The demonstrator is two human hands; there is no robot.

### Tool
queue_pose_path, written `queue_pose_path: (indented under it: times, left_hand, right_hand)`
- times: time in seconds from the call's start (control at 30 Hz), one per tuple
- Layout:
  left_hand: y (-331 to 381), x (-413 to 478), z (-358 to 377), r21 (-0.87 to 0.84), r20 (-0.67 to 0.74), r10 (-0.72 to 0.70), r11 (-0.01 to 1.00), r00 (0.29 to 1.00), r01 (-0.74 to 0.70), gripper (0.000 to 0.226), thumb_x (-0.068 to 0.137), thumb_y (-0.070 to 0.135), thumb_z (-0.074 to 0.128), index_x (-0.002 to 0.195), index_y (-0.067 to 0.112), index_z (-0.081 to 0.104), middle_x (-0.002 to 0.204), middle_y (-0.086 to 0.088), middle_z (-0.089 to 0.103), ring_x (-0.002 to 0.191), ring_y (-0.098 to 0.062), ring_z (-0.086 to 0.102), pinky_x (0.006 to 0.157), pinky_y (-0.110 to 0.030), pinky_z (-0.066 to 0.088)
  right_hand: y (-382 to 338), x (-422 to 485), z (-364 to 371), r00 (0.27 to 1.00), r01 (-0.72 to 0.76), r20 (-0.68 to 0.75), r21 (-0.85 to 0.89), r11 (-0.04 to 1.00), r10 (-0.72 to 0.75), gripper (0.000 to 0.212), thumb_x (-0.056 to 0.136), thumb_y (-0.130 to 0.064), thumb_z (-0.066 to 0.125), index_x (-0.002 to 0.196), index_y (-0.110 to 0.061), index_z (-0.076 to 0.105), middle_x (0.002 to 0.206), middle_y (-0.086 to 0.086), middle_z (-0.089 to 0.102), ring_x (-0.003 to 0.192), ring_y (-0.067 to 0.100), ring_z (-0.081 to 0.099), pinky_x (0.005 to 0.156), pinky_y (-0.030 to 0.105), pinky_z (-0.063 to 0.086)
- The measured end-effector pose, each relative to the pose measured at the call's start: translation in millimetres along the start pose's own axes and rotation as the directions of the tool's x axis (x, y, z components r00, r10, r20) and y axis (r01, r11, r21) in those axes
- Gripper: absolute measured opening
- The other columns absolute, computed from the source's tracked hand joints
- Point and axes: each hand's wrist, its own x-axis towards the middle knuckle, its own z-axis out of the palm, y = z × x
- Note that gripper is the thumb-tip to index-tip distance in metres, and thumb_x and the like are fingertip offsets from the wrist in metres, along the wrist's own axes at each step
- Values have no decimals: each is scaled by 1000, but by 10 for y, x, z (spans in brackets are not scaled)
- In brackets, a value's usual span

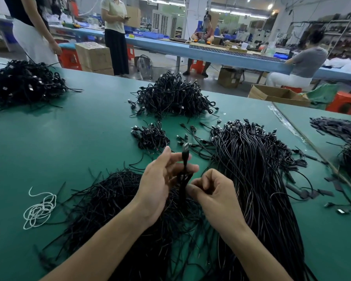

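Black cable [184,159], folded into a short hank, stands upright above the green table [79,138], near its front edge and between our two hands. Left hand [160,181]: fingers curled round the hank's upper part, thumb raised behind it; the plug end sticks up past the fingertips. Right hand [213,189]: fingers curled tight, thumb and forefinger pinching the hank's lower part. Blur hides what else, if anything, sits in that pinch. Under both wrists lies a loose spread of thin black ties [109,199]. Just right of the right hand a long bundle [251,169] of straight cables runs toward us, plugs at the far end. Beyond the hands sits a small heap [152,136] of wound cables, with a larger pile [170,96] behind it. A white string [39,209] lies tangled well to the left.
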Motion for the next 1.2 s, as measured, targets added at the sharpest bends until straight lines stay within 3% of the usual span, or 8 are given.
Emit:
queue_pose_path:
  times: [0.23, 0.33, 0.4, 0.57, 0.67, 0.83, 1.1, 1.2]
  left_hand:
    - [-114, -80, -106, 427, 208, 248, 847, 946, -316, 16, 81, 19, 81, 86, 9, 69, 75, -4, 75, 69, -16, 71, 70, -27, 58]
    - [-192, -93, -107, 605, 229, 206, 735, 951, -305, 10, 88, 25, 75, 82, 18, 74, 71, 3, 73, 62, -13, 66, 63, -32, 56]
    - [-232, -76, -93, 641, 189, 201, 716, 961, -276, 34, 96, 38, 63, 73, 16, 73, 61, 4, 67, 51, -19, 54, 52, -39, 46]
    - [-175, -21, -31, 316, 111, -104, 946, 988, 65, 73, 101, 62, 24, 93, 12, 77, 90, -11, 76, 80, -24, 68, 67, -30, 53]
    - [-113, 51, -51, 74, 124, -199, 979, 972, 190, 84, 88, 74, 30, 104, 5, 74, 93, -14, 72, 83, -23, 67, 70, -30, 56]
    - [-106, 136, -162, 178, 99, -14, 984, 995, -3, 19, 85, 21, 71, 95, 6, 77, 102, -18, 75, 97, -29, 70, 86, -31, 58]
    - [-154, 210, -366, 481, 328, 59, 849, 943, -221, 30, 85, 3, 75, 111, 17, 73, 98, -4, 77, 93, -20, 73, 84, -22, 55]
    - [-146, 443, -427, 514, 225, 66, 840, 972, -176, 31, 82, 4, 77, 107, 20, 70, 98, 1, 77, 93, -15, 73, 88, -28, 57]
  right_hand:
    - [2, 134, -145, 982, 13, -189, 18, 1000, -10, 43, 84, 0, 73, 64, -24, 43, 73, 0, 69, 74, 12, 66, 74, 31, 54]
    - [-59, 162, -139, 971, 112, -207, -43, 993, -119, 44, 84, 0, 73, 62, -27, 45, 75, -1, 70, 72, 10, 67, 70, 25, 54]
    - [-78, 144, -80, 974, 139, -170, -58, 989, -146, 45, 84, 2, 72, 63, -29, 47, 76, -1, 70, 72, 10, 67, 69, 25, 56]
    - [-88, 98, -17, 951, 227, -176, -158, 961, -254, 45, 84, 3, 72, 63, -25, 44, 77, -6, 69, 74, 11, 67, 70, 25, 57]
    - [-69, 72, 25, 950, 243, -151, -190, 951, -273, 48, 84, 1, 73, 62, -29, 44, 77, -9, 68, 76, 9, 66, 69, 21, 56]
    - [-15, 51, 45, 981, 166, -72, -155, 974, -179, 43, 86, -7, 75, 61, -26, 46, 63, -6, 61, 57, 13, 58, 56, 30, 53]
    - [206, 232, -70, 941, -335, 144, 271, 903, 306, 40, 82, 6, 70, 64, -20, 47, 65, 4, 60, 58, 13, 56, 51, 23, 46]
    - [306, 400, -176, 954, -293, 90, 88, 952, 286, 25, 85, -5, 74, 76, -14, 53, 68, 1, 64, 59, 14, 58, 56, 22, 49]
